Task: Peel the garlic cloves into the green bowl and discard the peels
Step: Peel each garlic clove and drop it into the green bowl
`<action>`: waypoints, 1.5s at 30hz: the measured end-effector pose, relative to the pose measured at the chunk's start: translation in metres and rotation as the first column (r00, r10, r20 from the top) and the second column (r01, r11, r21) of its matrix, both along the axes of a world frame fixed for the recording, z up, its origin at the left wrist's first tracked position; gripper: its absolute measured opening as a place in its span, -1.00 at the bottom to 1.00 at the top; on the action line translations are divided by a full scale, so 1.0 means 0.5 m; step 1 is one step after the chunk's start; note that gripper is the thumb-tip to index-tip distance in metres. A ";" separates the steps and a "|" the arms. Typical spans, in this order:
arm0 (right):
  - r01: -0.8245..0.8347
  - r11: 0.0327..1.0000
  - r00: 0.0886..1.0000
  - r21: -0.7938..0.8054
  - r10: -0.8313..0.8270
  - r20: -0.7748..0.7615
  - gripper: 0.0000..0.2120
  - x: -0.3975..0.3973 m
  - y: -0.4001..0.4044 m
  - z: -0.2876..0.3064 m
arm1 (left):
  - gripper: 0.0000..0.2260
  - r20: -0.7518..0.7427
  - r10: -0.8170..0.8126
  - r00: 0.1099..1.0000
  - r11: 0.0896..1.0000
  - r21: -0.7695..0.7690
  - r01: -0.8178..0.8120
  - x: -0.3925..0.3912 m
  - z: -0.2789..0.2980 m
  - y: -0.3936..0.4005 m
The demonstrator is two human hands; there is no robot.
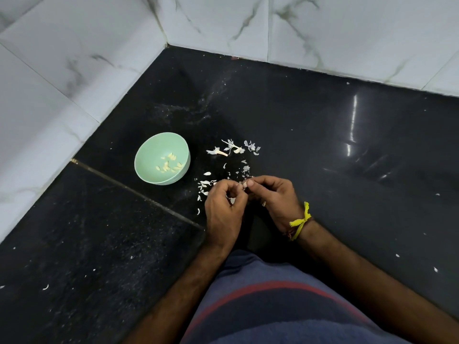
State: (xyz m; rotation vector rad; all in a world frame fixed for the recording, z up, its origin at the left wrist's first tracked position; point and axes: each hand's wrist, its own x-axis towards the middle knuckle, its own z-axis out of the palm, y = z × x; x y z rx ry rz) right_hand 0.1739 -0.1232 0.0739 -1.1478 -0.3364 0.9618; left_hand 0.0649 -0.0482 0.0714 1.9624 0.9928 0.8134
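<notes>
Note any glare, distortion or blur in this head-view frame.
Head view: bright streaks of glare on the glossy black stone counter at right; wide-angle bending of the marble wall tiles; the round pale green bowl is sharp; the clove between the left hand and right hand is too small to resolve.

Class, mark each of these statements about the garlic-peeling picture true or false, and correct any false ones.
1. The green bowl holds peeled cloves. True.
2. The bowl sits to the right of the hands. False: it sits to their left.
3. Loose peels lie on the black counter. True.
4. The left hand rests flat on the counter. False: both it and the right hand hold a small garlic piece in their grip.
5. A yellow thread circles the right wrist. True.
</notes>
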 end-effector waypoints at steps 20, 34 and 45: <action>-0.026 0.999 0.999 -0.035 0.025 -0.037 -0.90 0.009 0.000 -0.005 | -0.88 0.084 0.034 0.996 0.990 -0.139 -0.022 0.010 0.014 0.002; -0.035 0.999 0.999 -0.038 0.034 -0.027 -0.82 -0.002 0.003 0.001 | -0.95 0.128 0.028 0.991 1.000 -0.014 -0.026 -0.007 -0.008 0.012; -0.040 0.995 0.987 -0.090 0.053 0.151 -0.87 -0.003 -0.003 -0.008 | -0.95 0.115 -0.042 0.992 0.997 0.070 0.034 -0.020 -0.020 0.016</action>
